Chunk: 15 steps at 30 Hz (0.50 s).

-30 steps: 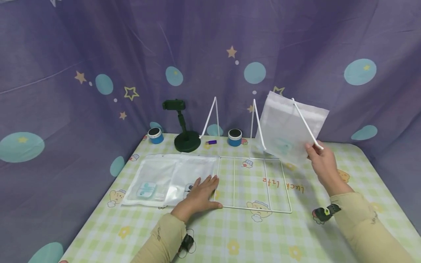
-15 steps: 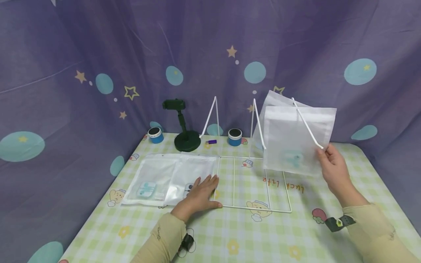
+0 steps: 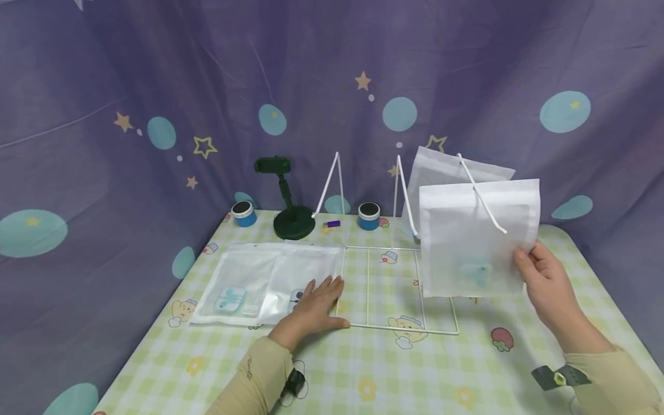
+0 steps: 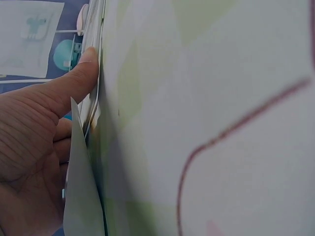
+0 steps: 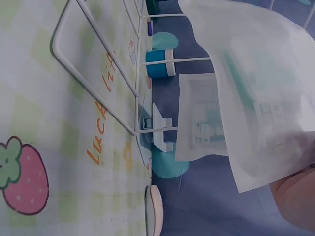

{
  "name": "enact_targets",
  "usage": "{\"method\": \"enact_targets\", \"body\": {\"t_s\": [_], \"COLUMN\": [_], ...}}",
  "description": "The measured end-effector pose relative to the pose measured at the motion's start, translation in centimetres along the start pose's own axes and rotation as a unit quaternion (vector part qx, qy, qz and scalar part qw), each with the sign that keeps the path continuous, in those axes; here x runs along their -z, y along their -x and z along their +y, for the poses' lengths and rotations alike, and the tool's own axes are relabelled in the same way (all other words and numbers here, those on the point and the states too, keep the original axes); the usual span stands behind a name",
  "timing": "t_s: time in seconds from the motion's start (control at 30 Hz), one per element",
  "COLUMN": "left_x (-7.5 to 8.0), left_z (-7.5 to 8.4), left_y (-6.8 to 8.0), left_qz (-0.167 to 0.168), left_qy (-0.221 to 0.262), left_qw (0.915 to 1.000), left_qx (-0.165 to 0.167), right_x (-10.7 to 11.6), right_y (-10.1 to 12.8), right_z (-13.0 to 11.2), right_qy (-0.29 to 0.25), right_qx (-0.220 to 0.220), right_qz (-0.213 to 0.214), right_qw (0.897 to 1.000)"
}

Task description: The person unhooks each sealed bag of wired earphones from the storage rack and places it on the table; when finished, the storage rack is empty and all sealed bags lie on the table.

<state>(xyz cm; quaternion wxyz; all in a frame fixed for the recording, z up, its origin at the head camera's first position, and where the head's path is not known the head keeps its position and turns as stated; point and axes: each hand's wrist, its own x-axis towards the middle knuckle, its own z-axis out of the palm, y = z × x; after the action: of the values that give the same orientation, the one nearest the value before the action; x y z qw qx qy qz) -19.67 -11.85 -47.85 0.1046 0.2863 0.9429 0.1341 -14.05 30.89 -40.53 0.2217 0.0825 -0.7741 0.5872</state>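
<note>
Pinched at its lower right corner by the right hand (image 3: 544, 285), a white pouch (image 3: 477, 239) is held upright above the wire rack (image 3: 399, 288), while packets (image 3: 270, 279) are pressed flat under the left hand (image 3: 313, 308).

held pouch (image 3: 477, 236): frosted white, see-through; pale teal item showing faintly inside, just beside the right-hand fingers (image 3: 526, 262)
second pouch (image 3: 441, 173): same frosted white, behind the held one
flat pouches (image 3: 270, 276): clear-white; teal-and-white card inside, beyond the left-hand fingers (image 3: 327, 288)
wire rack (image 3: 396, 288): plain white
table (image 3: 363, 369): cloth of pale green and cream checks; small cartoon bears, yellow flowers, red strawberry, orange lettering
backdrop (image 3: 155, 86): purple cloth; teal dots, tan stars
jars (image 3: 368, 216): blue, white band, dark tops
stand (image 3: 293, 222): dark green
sleeves (image 3: 259, 380): beige
</note>
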Motion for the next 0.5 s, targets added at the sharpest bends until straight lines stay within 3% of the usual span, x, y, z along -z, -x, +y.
{"method": "enact_targets", "body": {"t_s": [0.23, 0.5], "left_x": [-0.1, 0.0], "left_z": [0.0, 0.0], "left_y": [0.0, 0.0], "left_qz": [0.002, 0.003], "left_qy": [-0.004, -0.006], "left_qw": [1.0, 1.0], "left_qx": [0.002, 0.0], "right_x": [1.2, 2.5], "right_y": [1.6, 3.0], "right_z": [-1.0, -2.3], "right_qy": [0.041, 0.033], "right_qx": [0.013, 0.035], "right_qz": [-0.009, -0.011], "right_qw": [0.999, 0.999]}}
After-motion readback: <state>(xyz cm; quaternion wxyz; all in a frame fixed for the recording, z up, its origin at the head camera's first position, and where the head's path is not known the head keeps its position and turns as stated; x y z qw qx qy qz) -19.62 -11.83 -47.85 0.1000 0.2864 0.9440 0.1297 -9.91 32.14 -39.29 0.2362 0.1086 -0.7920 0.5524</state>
